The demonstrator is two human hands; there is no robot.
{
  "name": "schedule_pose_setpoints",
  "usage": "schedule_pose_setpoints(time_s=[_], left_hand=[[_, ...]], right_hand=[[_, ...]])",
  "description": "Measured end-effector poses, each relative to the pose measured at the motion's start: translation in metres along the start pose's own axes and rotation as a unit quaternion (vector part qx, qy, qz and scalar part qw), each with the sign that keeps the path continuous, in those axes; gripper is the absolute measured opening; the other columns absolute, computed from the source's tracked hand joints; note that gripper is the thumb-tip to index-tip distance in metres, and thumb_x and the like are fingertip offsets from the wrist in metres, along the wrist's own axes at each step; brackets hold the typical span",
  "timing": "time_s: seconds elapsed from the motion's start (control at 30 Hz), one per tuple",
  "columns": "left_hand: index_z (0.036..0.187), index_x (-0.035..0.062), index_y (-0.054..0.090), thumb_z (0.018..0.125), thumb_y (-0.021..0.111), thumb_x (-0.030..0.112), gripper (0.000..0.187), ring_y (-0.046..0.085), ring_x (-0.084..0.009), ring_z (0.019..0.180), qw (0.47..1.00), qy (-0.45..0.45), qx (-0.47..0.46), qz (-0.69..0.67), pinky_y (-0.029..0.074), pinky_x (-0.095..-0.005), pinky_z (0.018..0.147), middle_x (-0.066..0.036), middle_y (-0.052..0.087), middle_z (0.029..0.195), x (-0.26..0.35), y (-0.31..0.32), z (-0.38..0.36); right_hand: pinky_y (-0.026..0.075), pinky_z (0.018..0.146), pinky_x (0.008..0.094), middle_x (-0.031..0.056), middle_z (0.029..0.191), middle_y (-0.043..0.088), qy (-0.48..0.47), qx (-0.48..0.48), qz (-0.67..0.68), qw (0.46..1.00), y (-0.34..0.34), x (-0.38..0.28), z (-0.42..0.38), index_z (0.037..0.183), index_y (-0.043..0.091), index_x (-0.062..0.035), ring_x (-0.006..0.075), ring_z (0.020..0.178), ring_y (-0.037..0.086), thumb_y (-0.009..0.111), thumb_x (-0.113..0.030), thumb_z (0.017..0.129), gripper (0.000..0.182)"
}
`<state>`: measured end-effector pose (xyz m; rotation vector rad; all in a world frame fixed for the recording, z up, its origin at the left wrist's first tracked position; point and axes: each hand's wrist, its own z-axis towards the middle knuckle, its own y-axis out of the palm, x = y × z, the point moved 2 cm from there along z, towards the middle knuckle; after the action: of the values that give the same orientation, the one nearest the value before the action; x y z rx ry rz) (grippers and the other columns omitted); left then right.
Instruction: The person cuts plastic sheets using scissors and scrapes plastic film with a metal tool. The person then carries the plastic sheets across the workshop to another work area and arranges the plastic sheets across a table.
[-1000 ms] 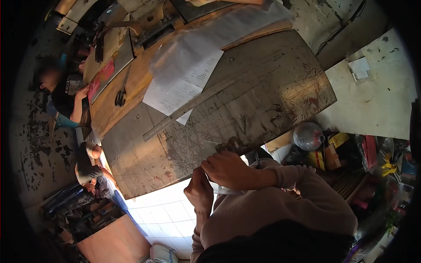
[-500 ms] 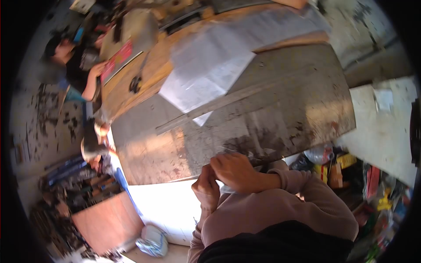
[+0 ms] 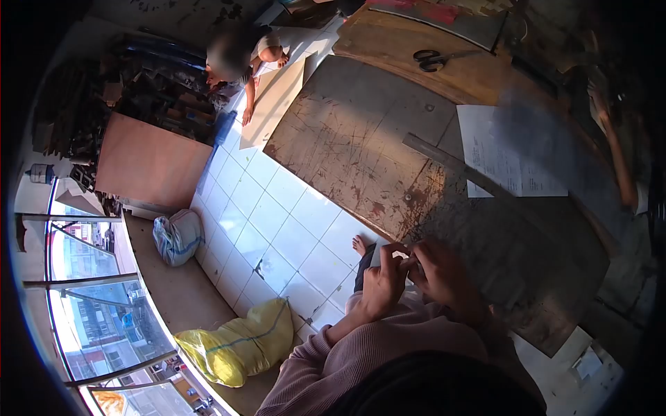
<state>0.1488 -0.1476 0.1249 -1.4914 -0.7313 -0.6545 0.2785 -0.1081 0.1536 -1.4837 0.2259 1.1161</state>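
My left hand [image 3: 383, 286] and my right hand [image 3: 438, 272] are close together in front of my body, by the near edge of the worn wooden table [image 3: 361, 132]. Both have bent, pinched fingers, with the fingertips meeting or almost meeting. Whatever is between them is too small or too hidden to name. Beyond the hands, a metal ruler [image 3: 444, 154] lies across the tabletop. Printed paper sheets [image 3: 510, 163] lie partly beneath it.
Black-handled scissors [image 3: 431, 61] lie on a wooden board at the far side. A person [image 3: 243, 66] crouches on the tiled floor by a flat sheet [image 3: 277, 104]. A yellow sack [image 3: 243, 340] and a white sack [image 3: 178, 236] rest along the window ledge.
My view has swung to the left, bringing the windows, floor tiles and yellow sack into sight. My hands stay together, with the fingers still bent.
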Motion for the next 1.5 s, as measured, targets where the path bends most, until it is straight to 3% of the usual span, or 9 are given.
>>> schedule_pose_setpoints(time_s=[0.13, 0.3, 0.43, 0.5, 0.73, 0.93, 1.13, 1.23, 1.5], left_hand=[[0.101, -0.0016, 0.034, 0.084, 0.056, 0.02, 0.035, 0.059, -0.0302, 0.053, 0.997, -0.038, 0.03, -0.067, 0.046, -0.034, 0.043, -0.013, 0.062, 0.071, -0.031, -0.028, 0.004], [0.101, 0.0007, 0.038, 0.086, 0.053, 0.024, 0.031, 0.06, -0.0273, 0.052, 0.991, -0.063, -0.024, -0.113, 0.045, -0.0324, 0.046, -0.011, 0.062, 0.066, -0.067, -0.103, 0.043], [0.096, 0.0014, 0.046, 0.087, 0.047, 0.013, 0.015, 0.059, -0.0141, 0.048, 0.944, -0.132, -0.104, -0.284, 0.044, -0.0243, 0.047, -0.008, 0.063, 0.064, -0.105, -0.159, 0.073], [0.094, 0.0007, 0.049, 0.087, 0.048, 0.012, 0.014, 0.059, -0.0135, 0.049, 0.938, -0.158, -0.107, -0.289, 0.044, -0.0242, 0.047, -0.008, 0.063, 0.064, -0.121, -0.178, 0.084], [0.092, 0.0015, 0.054, 0.084, 0.05, 0.01, 0.012, 0.061, -0.017, 0.05, 0.944, -0.173, -0.163, -0.228, 0.045, -0.0259, 0.048, -0.01, 0.063, 0.065, -0.157, -0.208, 0.116], [0.095, 0.0033, 0.054, 0.08, 0.054, 0.007, 0.016, 0.06, -0.027, 0.053, 0.971, -0.077, -0.18, -0.139, 0.048, -0.034, 0.05, -0.012, 0.06, 0.061, -0.172, -0.209, 0.126], [0.096, 0.0052, 0.054, 0.085, 0.049, 0.011, 0.014, 0.061, -0.0196, 0.051, 0.983, 0.077, -0.164, -0.024, 0.048, -0.0291, 0.048, -0.006, 0.058, 0.056, -0.177, -0.209, 0.129], [0.091, 0.0041, 0.054, 0.078, 0.054, 0.005, 0.014, 0.058, -0.0279, 0.052, 0.985, 0.005, -0.159, -0.067, 0.046, -0.0368, 0.046, -0.013, 0.057, 0.06, -0.179, -0.21, 0.129], [0.088, 0.004, 0.055, 0.078, 0.057, 0.009, 0.012, 0.057, -0.0261, 0.047, 0.975, -0.102, -0.139, -0.14, 0.043, -0.0329, 0.046, -0.012, 0.055, 0.055, -0.186, -0.222, 0.122]], right_hand=[[0.045, 0.061, 0.0359, 0.0095, 0.079, 0.049, -0.089, 0.0, 0.039, 0.995, 0.025, -0.017, 0.042, 0.088, 0.053, -0.0024, 0.0256, 0.071, 0.054, 0.066, -0.01, 0.065, 0.027], [0.045, 0.057, 0.0327, 0.0083, 0.078, 0.055, -0.02, -0.071, 0.041, 0.996, 0.065, -0.042, 0.1, 0.084, 0.055, -0.0041, 0.0225, 0.068, 0.058, 0.065, -0.007, 0.067, 0.02], [0.044, 0.053, 0.0289, 0.0097, 0.069, 0.057, 0.042, -0.083, 0.141, 0.986, 0.103, -0.05, 0.158, 0.08, 0.055, -0.0012, 0.0199, 0.059, 0.058, 0.061, -0.005, 0.071, 0.012], [0.042, 0.049, 0.025, 0.009, 0.068, 0.058, 0.042, -0.103, 0.163, 0.98, 0.119, -0.049, 0.182, 0.08, 0.057, -0.0014, 0.0139, 0.056, 0.057, 0.061, -0.007, 0.073, 0.01], [0.044, 0.052, 0.0273, 0.0084, 0.074, 0.057, 0.036, -0.101, 0.1, 0.989, 0.143, -0.059, 0.227, 0.08, 0.056, -0.0024, 0.0181, 0.06, 0.059, 0.062, -0.004, 0.071, 0.011], [0.046, 0.056, 0.0317, 0.0088, 0.076, 0.056, 0.061, -0.119, 0.002, 0.991, 0.157, -0.062, 0.233, 0.08, 0.055, -0.004, 0.0238, 0.067, 0.058, 0.064, -0.005, 0.067, 0.016], [0.046, 0.056, 0.0326, 0.009, 0.075, 0.056, 0.107, -0.11, -0.033, 0.988, 0.17, -0.06, 0.233, 0.078, 0.054, -0.0037, 0.0247, 0.067, 0.058, 0.064, -0.005, 0.066, 0.016], [0.045, 0.056, 0.0327, 0.0091, 0.074, 0.055, 0.107, -0.104, -0.029, 0.988, 0.173, -0.059, 0.235, 0.078, 0.053, -0.0035, 0.0248, 0.066, 0.058, 0.064, -0.006, 0.066, 0.016], [0.043, 0.053, 0.0338, 0.0072, 0.07, 0.053, 0.048, -0.076, 0.068, 0.994, 0.179, -0.071, 0.244, 0.074, 0.051, -0.0065, 0.0239, 0.063, 0.056, 0.06, -0.008, 0.07, 0.01]])
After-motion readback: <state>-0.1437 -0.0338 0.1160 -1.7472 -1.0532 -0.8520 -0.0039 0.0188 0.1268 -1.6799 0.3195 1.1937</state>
